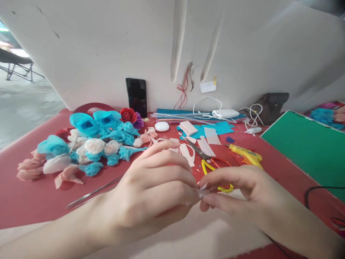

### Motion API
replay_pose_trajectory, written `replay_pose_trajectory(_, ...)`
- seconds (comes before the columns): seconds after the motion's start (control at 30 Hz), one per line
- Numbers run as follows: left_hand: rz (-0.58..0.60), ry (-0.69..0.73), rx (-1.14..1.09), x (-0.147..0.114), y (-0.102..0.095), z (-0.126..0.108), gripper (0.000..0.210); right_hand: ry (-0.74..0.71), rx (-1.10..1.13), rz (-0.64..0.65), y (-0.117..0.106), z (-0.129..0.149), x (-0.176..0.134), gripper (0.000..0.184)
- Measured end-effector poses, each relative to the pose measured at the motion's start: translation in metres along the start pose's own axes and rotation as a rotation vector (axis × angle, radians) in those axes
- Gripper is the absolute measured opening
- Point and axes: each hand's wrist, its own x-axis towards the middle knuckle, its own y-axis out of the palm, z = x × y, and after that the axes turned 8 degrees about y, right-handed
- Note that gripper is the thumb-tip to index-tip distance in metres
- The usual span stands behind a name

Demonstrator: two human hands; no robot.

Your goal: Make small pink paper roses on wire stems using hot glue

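Observation:
Between my two hands, above the front of the table, is a small piece of pale paper (202, 192), mostly covered by my fingers. My left hand (159, 183) closes on its left end, with the thumb out of sight. At the other end, my right hand (237, 183) pinches it between thumb and fingertips. Just behind the hands lie scissors (201, 149) and yellow-handled pliers (206, 167). A yellow glue gun (246, 154) rests to the right of them.
Blue, white and pink paper flowers (105, 140) crowd the left of the red table (16, 205). Cut paper strips (206, 146) lie mid-table. Thin metal rods (94, 190) are beside my left wrist. A phone (137, 97) leans on the wall; a green board (309, 151) stands right.

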Motion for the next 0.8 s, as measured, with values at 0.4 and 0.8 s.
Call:
replay_pose_trajectory(0.4,-0.166,-0.343,-0.274,0.001,0.008,-0.003,0.035,-0.296,-0.074,-0.162,0.005,-0.011,0.006,0.013)
replay_pose_trajectory(0.8,-0.213,-0.593,-0.467,0.011,0.013,-0.009,0.007,-0.498,-0.14,-0.385,0.01,-0.018,0.005,0.018)
